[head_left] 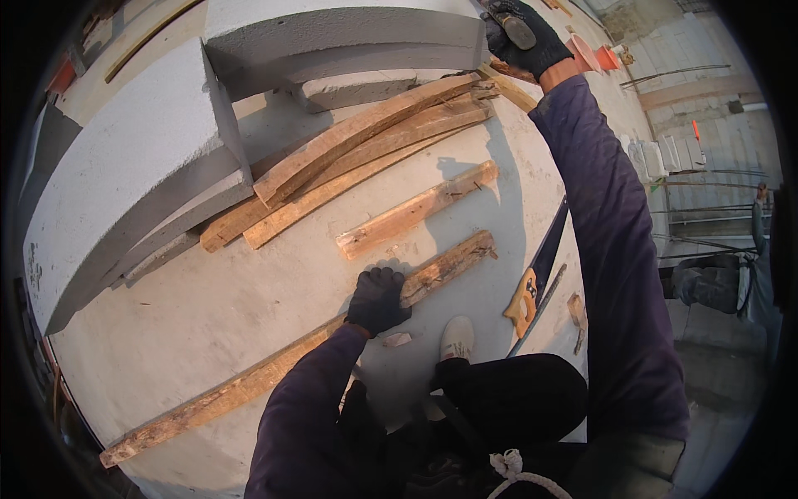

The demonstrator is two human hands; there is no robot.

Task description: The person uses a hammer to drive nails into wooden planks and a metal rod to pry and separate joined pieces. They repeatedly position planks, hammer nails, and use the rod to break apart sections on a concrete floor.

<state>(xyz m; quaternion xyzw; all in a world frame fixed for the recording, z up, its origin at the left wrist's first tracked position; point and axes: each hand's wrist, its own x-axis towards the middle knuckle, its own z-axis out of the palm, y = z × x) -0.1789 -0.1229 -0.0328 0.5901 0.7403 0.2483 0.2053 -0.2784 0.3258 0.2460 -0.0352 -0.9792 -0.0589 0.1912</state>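
Note:
A long rough strip of wood (249, 372) lies slantwise on the concrete floor below me. My left hand (378, 299), in a black glove, is closed around it nearer its right end. Raised far out at the upper right, my gloved right hand (532, 37) grips a tool handle (520, 33) with a rounded butt; the tool's head is out of sight. A shorter wood piece (420, 208), with what look like nails at one end, lies beyond the strip. A small wood chip (396, 339) rests by my left wrist, close to my shoe (457, 339).
Large curved grey blocks (133, 191) stand at the left and far side, with several wooden battens (366, 141) piled against them. To the right lie a handsaw (532, 287) and a thin dark rod (540, 309). Orange cones (584, 54) and thin bars (706, 183) are farther off.

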